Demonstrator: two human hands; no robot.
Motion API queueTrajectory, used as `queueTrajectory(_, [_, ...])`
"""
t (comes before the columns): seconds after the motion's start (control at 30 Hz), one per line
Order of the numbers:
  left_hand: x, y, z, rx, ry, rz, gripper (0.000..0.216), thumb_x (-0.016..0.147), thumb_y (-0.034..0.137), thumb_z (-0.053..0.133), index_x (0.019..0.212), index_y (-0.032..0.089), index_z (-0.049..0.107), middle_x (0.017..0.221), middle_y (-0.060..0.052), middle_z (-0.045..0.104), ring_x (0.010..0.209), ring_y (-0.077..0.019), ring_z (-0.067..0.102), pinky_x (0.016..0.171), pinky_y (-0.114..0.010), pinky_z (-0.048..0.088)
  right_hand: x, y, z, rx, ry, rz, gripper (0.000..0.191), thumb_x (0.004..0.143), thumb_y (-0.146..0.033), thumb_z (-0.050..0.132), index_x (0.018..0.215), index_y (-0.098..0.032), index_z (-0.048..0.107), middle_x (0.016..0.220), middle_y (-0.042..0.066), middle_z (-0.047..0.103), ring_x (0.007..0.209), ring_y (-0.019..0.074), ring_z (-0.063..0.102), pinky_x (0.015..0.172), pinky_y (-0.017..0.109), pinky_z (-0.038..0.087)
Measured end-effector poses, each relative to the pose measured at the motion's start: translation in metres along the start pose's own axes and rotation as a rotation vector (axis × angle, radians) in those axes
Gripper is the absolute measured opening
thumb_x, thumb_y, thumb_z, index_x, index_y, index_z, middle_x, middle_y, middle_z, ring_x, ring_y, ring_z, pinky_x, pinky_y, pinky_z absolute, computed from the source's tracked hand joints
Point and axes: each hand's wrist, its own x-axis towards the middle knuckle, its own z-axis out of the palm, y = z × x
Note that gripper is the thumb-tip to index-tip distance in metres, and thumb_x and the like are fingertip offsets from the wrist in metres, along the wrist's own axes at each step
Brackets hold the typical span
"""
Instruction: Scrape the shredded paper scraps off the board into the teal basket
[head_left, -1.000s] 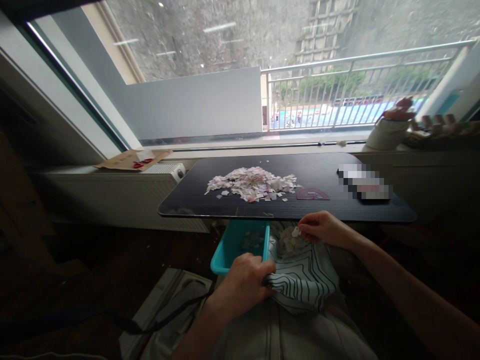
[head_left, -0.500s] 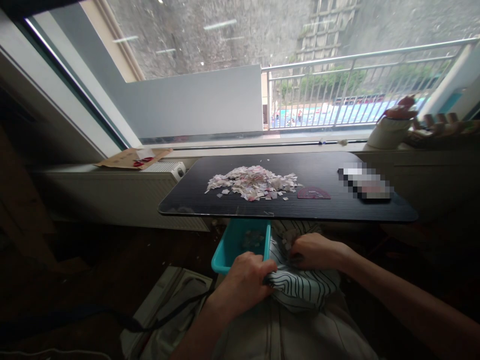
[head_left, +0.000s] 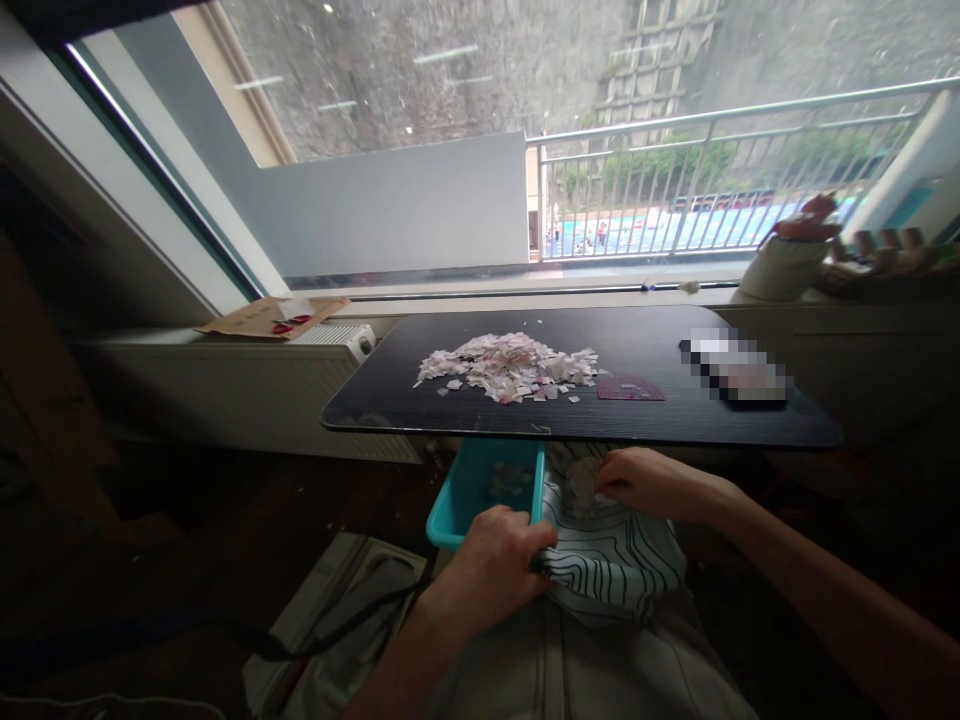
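Paper scraps (head_left: 581, 490) lie in a striped cloth (head_left: 619, 560) over the person's lap. The right hand (head_left: 649, 482) reaches to them, fingers bunched together; whether they pinch a scrap cannot be told. The left hand (head_left: 501, 555) is clenched on the cloth's edge. Just beside, a turquoise bin (head_left: 459, 500) contains more pieces (head_left: 508, 478). Beyond, a larger heap (head_left: 510, 365) covers part of the dark table (head_left: 379, 370).
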Motion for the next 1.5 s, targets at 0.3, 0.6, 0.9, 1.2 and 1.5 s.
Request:
queueTrajectory(0.3, [0.000, -0.002, 0.004, 0.003, 0.014, 0.006, 0.008, 0.078, 0.025, 0.063, 0.085, 0.022, 0.063, 0.072, 0.000, 0.059, 0.071, -0.0197, 0.054, 0.063, -0.028, 0.035, 0.000, 0.019, -0.003, 0.534, 0.063, 0.158, 0.030, 0.076, -0.032, 0.055, 0.096, -0.013, 0.067, 0.075, 0.002, 0.068, 0.066, 0.0149, 0.058, 0.060, 0.024, 0.045])
queueTrajectory(0.6, [0.001, -0.002, 0.003, 0.039, -0.002, 0.010, 0.011, 0.077, 0.026, 0.065, 0.088, 0.023, 0.063, 0.072, 0.000, 0.059, 0.070, -0.0202, 0.054, 0.062, -0.028, 0.035, 0.003, -0.001, -0.022, 0.037, 0.264, 0.084, 0.025, 0.082, -0.025, 0.049, 0.082, -0.018, 0.073, 0.077, 0.004, 0.070, 0.069, 0.0164, 0.059, 0.063, 0.026, 0.039])
queueTrajectory(0.9, [-0.004, -0.004, 0.007, 0.023, -0.019, 0.007, 0.020, 0.078, 0.028, 0.066, 0.097, 0.026, 0.062, 0.078, 0.000, 0.061, 0.077, -0.0209, 0.056, 0.068, -0.028, 0.037, 0.086, -0.047, -0.038, -0.115, 0.269, -0.203, 0.026, 0.085, -0.018, 0.045, 0.086, -0.017, 0.071, 0.081, 0.006, 0.071, 0.070, 0.0153, 0.060, 0.061, 0.024, 0.037])
queueTrajectory(1.2, [-0.002, -0.002, 0.006, 0.002, -0.010, 0.011, 0.017, 0.076, 0.025, 0.066, 0.093, 0.024, 0.064, 0.076, 0.000, 0.062, 0.073, -0.0199, 0.056, 0.066, -0.027, 0.036, 0.064, 0.006, -0.050, -0.021, 0.375, -0.033, 0.027, 0.083, -0.023, 0.048, 0.094, -0.018, 0.072, 0.090, 0.005, 0.073, 0.080, 0.0184, 0.064, 0.072, 0.025, 0.045])
queueTrajectory(1.5, [0.001, -0.002, 0.007, 0.008, 0.009, -0.020, 0.006, 0.077, 0.023, 0.063, 0.083, 0.022, 0.063, 0.072, 0.000, 0.060, 0.070, -0.0188, 0.054, 0.064, -0.028, 0.034, 0.027, 0.115, -0.063, -0.205, 0.472, 0.378, 0.061, 0.075, -0.048, 0.058, 0.121, -0.008, 0.061, 0.116, 0.019, 0.061, 0.102, 0.0302, 0.059, 0.092, 0.038, 0.043])
